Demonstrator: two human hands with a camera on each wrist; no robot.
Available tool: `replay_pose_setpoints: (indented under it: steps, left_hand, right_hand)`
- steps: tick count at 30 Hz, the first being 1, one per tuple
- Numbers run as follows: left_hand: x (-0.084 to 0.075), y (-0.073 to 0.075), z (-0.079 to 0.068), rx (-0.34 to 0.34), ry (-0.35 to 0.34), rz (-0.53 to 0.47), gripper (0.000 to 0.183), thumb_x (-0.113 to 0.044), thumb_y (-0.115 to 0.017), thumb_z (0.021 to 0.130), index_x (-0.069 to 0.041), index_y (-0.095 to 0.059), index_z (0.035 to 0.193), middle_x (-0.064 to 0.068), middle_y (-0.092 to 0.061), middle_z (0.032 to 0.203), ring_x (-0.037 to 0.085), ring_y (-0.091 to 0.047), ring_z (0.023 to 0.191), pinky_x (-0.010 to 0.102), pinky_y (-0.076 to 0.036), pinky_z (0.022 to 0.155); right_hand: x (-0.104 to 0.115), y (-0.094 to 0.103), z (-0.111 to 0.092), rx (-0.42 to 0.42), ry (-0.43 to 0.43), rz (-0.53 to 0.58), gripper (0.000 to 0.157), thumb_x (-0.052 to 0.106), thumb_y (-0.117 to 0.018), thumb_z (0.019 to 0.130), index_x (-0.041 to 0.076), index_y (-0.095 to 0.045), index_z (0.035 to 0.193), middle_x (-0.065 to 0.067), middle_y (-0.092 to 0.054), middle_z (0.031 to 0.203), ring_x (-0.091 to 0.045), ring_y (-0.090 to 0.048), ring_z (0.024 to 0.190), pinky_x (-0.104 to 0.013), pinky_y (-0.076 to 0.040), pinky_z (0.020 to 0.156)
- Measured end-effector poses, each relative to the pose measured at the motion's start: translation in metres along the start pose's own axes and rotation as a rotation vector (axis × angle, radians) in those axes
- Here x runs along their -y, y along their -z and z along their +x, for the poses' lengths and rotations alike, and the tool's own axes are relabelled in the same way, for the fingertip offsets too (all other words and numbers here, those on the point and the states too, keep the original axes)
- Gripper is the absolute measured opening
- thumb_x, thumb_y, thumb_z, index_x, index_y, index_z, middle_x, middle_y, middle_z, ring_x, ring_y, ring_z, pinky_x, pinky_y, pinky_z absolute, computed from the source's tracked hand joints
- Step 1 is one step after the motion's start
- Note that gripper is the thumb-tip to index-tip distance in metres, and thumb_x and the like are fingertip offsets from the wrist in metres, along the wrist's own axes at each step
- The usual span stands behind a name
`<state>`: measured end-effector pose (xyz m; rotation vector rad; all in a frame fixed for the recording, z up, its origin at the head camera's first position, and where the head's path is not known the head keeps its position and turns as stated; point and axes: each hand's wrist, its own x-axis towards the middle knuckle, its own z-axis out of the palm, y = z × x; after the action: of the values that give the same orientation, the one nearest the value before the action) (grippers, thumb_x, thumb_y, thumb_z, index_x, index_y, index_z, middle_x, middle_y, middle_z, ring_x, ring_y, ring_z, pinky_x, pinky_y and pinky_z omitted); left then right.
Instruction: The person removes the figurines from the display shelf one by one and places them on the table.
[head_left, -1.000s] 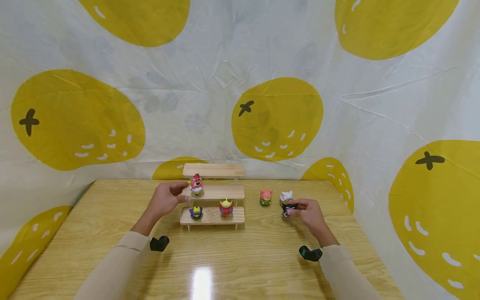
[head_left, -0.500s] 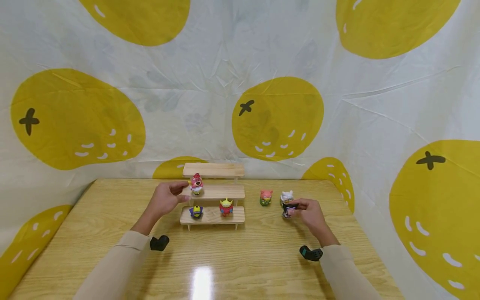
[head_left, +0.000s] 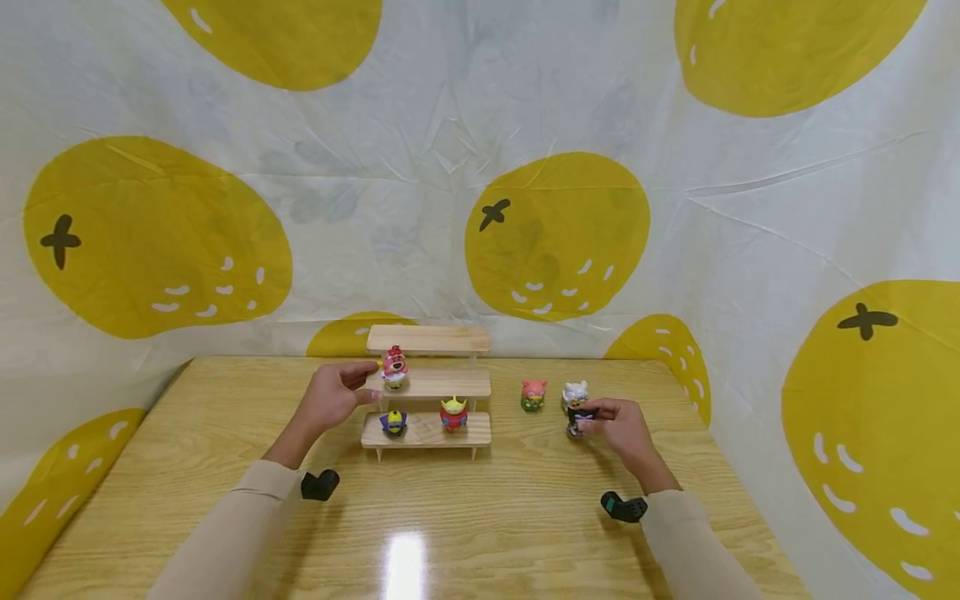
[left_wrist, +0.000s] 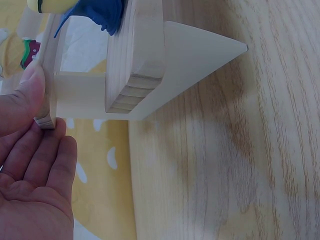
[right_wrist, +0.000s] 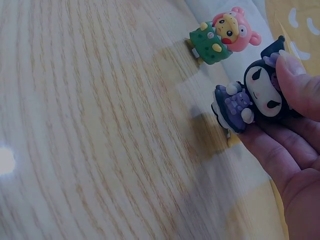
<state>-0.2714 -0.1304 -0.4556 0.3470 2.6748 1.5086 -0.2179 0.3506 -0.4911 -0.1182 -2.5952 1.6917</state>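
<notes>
The left hand (head_left: 333, 400) is pinching the end of the wooden stand (head_left: 446, 383) while the right hand (head_left: 619, 427), apparently picking up, is grasping the black-hooded figurine (right_wrist: 262, 92), probably needing a careful lift.

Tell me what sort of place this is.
Hard to name the room, but it looks like a tabletop workspace, perhaps a screened-off booth: a wood-grain table, a white cloth with big yellow shapes behind and beside it, and a three-tiered wooden stand holding toy figures.
</notes>
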Motion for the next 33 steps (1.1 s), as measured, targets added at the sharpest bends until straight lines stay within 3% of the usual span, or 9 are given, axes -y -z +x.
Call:
replay_pose_setpoints:
  steps: [21, 33]
  left_hand:
    - [-0.0023, 0.0004, 0.0001, -0.004, -0.006, -0.005, 0.050, -0.012, -0.073, 0.098, 0.000, -0.061, 0.144, 0.021, -0.061, 0.147, 0.041, -0.059, 0.138, 0.051, -0.052, 0.113]
    - [-0.0030, 0.0008, 0.0004, 0.003, 0.010, -0.005, 0.050, -0.013, -0.073, 0.098, 0.000, -0.060, 0.145, 0.021, -0.061, 0.148, 0.041, -0.058, 0.139, 0.051, -0.052, 0.114]
  right_hand:
    - [-0.0009, 0.0038, 0.0004, 0.010, -0.008, -0.011, 0.029, -0.002, -0.076, 0.091, -0.010, -0.074, 0.119, -0.024, -0.078, 0.111, -0.003, -0.072, 0.085, -0.024, -0.062, 0.073]
    - [-0.0062, 0.0033, 0.0013, -0.004, -0.002, -0.016, 0.030, -0.004, -0.075, 0.091, -0.010, -0.073, 0.120, -0.026, -0.077, 0.112, -0.003, -0.072, 0.086, -0.020, -0.062, 0.073]
